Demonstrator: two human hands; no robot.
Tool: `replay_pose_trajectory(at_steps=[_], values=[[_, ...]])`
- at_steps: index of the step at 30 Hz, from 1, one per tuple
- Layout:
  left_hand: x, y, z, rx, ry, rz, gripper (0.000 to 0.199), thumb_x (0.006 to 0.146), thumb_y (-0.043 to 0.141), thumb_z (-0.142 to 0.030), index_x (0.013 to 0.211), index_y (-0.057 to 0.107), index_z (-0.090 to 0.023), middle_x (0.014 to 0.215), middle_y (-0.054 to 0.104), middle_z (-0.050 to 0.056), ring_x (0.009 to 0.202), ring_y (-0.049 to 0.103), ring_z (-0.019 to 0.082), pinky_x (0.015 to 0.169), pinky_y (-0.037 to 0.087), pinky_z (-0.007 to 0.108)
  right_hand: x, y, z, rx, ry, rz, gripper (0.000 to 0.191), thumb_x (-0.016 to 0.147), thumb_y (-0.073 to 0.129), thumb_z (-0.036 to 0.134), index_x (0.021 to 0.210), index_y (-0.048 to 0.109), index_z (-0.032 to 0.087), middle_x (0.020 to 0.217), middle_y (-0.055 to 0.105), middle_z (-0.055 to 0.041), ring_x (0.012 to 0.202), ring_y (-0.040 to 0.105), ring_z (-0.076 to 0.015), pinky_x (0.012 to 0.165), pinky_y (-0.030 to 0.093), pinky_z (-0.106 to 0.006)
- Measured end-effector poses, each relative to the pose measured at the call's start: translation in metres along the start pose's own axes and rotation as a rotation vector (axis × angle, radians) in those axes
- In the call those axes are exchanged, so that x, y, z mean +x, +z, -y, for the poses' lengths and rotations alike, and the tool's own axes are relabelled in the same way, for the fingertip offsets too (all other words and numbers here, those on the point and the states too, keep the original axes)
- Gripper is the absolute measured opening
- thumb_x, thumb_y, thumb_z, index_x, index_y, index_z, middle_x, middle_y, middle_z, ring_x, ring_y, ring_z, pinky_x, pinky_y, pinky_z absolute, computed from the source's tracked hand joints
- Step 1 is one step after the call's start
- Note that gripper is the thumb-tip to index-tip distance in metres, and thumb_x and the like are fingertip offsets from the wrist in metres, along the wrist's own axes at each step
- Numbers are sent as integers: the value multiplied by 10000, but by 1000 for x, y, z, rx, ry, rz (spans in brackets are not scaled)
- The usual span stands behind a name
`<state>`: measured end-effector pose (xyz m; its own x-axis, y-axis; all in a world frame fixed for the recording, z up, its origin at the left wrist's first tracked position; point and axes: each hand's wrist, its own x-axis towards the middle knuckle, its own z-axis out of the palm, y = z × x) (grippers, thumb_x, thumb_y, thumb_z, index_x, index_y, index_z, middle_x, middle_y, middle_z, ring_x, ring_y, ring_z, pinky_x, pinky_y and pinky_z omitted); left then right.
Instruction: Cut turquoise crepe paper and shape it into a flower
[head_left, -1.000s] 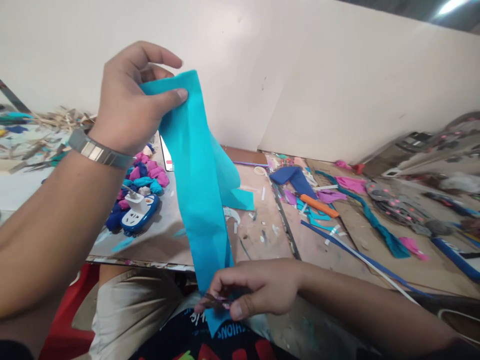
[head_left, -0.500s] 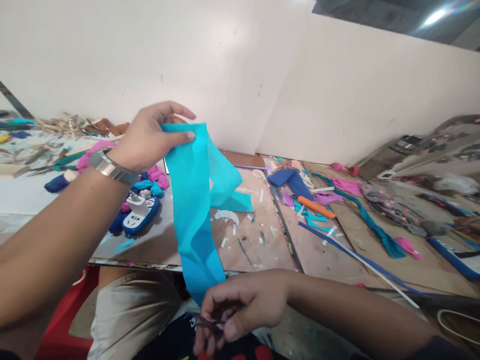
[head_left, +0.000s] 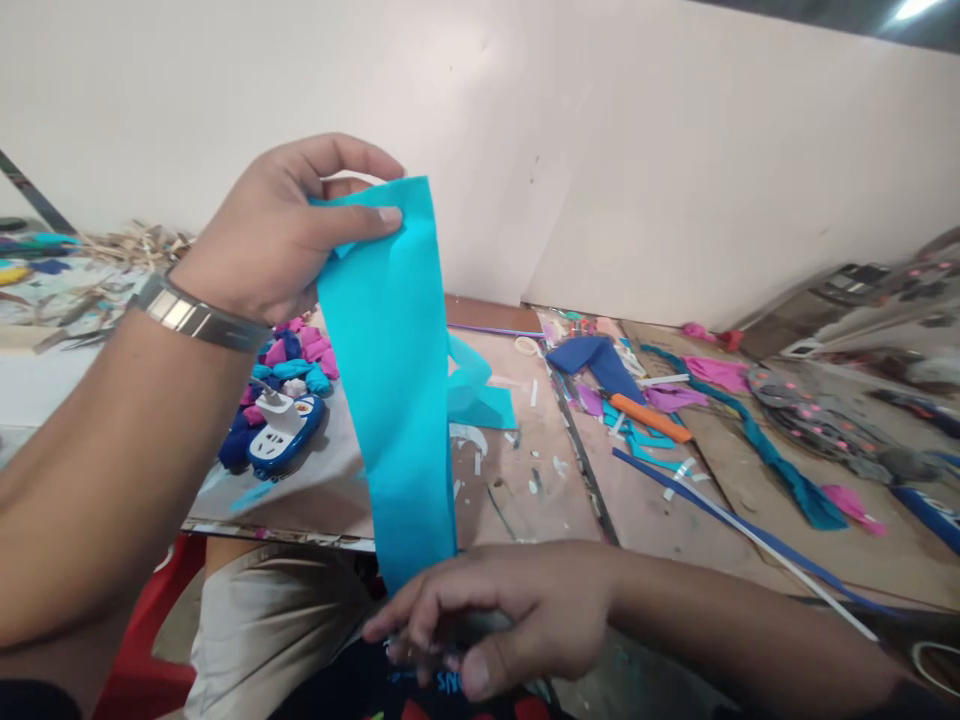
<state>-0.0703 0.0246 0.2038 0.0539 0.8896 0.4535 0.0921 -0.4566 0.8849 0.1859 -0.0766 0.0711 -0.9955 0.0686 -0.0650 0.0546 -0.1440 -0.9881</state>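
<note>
My left hand (head_left: 300, 225), raised over the table's near side, pinches the top of a wide turquoise strip (head_left: 397, 370) between thumb and fingers. The strip is thin and looks like cloth or paper, I cannot tell which. It hangs past the table edge, and a curled length of it (head_left: 487, 405) lies on the table behind. My right hand (head_left: 487, 620) is low over my lap, at the strip's bottom end. Its fingers are loosely curled and partly blurred; something greyish shows between them, too unclear to name. Whether it touches the strip is hidden.
A blue-and-white power strip (head_left: 281, 440) with a plug stands beside pink and blue bundles (head_left: 304, 355). Rightward lie blue cloth (head_left: 596, 365), an orange-handled tool (head_left: 649, 418), a long white stick (head_left: 780, 555) and scraps. A pale wall (head_left: 637, 150) rises behind the table.
My left hand has risen, pulling the strip up and straighter. My right hand has shifted slightly right and its fingers have loosened. The dark thing seen in it earlier is now indistinct.
</note>
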Motion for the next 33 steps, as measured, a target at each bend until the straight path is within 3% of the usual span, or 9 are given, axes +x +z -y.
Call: replay_pose_trajectory(at_steps=[5, 8, 11, 16, 19, 24, 28, 30, 33], values=[[2, 11, 10, -90, -107, 83, 291, 791, 730, -29, 1061, 677, -125, 861, 685, 29, 649, 670, 139, 737, 608, 432, 15, 7, -25, -217, 71, -41, 147, 951, 622, 221, 1081, 595, 156, 1431, 593, -179, 1519, 374, -224, 1178, 358, -336], [4, 10, 13, -124, -155, 93, 297, 815, 716, -62, 1098, 664, -135, 846, 693, 31, 680, 692, 160, 740, 618, 422, 20, 10, -40, -337, 220, -18, 181, 984, 584, 256, 1134, 597, 156, 1343, 645, -160, 1443, 479, -245, 1141, 403, -351], [5, 6, 2, -125, -162, 64, 289, 843, 711, -77, 1114, 660, -164, 815, 693, 13, 700, 679, 135, 769, 622, 358, 28, 15, -58, -516, 394, 64, 280, 986, 576, 333, 1191, 607, 145, 1263, 671, -171, 1179, 662, -284, 997, 514, -383], [-6, 7, -23, -150, -158, 95, 243, 865, 703, -71, 1081, 681, -179, 826, 697, 6, 660, 651, 117, 712, 611, 330, 52, 21, -85, -722, 268, -84, 301, 968, 599, 332, 1162, 626, 104, 1245, 653, -203, 1239, 600, -294, 1014, 504, -366], [-14, 12, -20, -159, -192, 152, 265, 864, 701, -84, 1106, 677, -189, 841, 696, 7, 665, 667, 122, 673, 599, 308, 63, 23, -90, -767, 267, -110, 319, 965, 598, 336, 1184, 613, 104, 1195, 665, -191, 1146, 627, -276, 957, 521, -348], [-20, 14, 9, -128, -313, 218, 326, 812, 737, -149, 1129, 667, -184, 917, 733, 34, 665, 690, 127, 583, 575, 245, 53, 27, -71, -620, 268, 27, 264, 949, 621, 353, 1131, 607, 161, 1096, 677, -108, 956, 650, -211, 842, 522, -292], [-18, 8, 35, -80, -358, 219, 376, 724, 814, -242, 1075, 685, -208, 976, 745, 55, 688, 707, 154, 584, 589, 275, 23, 27, -35, -126, 180, 129, 360, 976, 573, 502, 1123, 549, 175, 1012, 648, -82, 858, 647, -165, 757, 533, -258], [-17, 5, 45, -45, -342, 217, 358, 698, 832, -261, 1025, 693, -215, 931, 740, 44, 661, 692, 147, 558, 567, 267, 8, 18, -15, 146, 51, 45, 482, 967, 537, 625, 1144, 518, 177, 1035, 641, -98, 812, 645, -150, 732, 540, -270], [-15, 4, 57, 22, -342, 213, 284, 672, 843, -272, 891, 678, -197, 835, 719, 20, 638, 657, 127, 553, 539, 245, -7, -7, 3, 126, -51, -312, 439, 977, 582, 567, 1146, 565, 162, 1080, 641, -104, 869, 635, -140, 762, 508, -265]])
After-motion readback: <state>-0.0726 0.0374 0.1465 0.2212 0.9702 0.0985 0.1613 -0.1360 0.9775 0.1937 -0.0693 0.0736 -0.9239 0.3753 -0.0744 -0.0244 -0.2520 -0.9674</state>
